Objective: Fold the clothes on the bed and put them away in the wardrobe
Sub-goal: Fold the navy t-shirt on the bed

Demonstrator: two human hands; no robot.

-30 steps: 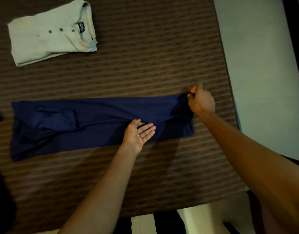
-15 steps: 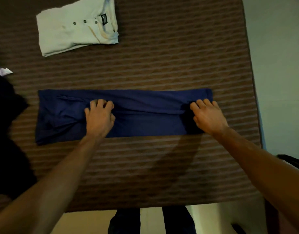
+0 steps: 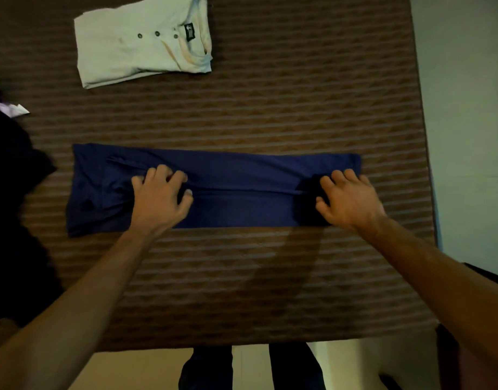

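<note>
While the navy blue garment (image 3: pixel 236 190) lies as a long, narrow strip across the middle of the bed (image 3: pixel 270 114), both hands rest on top of it. The left hand (image 3: pixel 161 199) sits on the left part of the strip, with its fingers bent and the fingertips pushed into the cloth — the fabric is bunched in small wrinkles just around them, so it seems to pinch a fold there. The right hand (image 3: pixel 350 199) is near the right end of the strip; its fingers are curved and spread on the cloth, and whether they really grip the fabric or only press it I cannot tell. A fold line runs along the strip between the two hands.

Further up on the bed, well apart from the blue strip, lies a pale folded shirt (image 3: pixel 142 42) with three small buttons and a dark label at the collar. At the left edge there is a dark heap of cloth (image 3: pixel 14 175), and above it a small piece of pinkish-white fabric (image 3: pixel 8 108). The bed cover is brown with lighter stripes. Below the near edge of the bed, the person's dark trouser legs (image 3: pixel 250 367) stand on a light floor (image 3: pixel 146 370).
</note>
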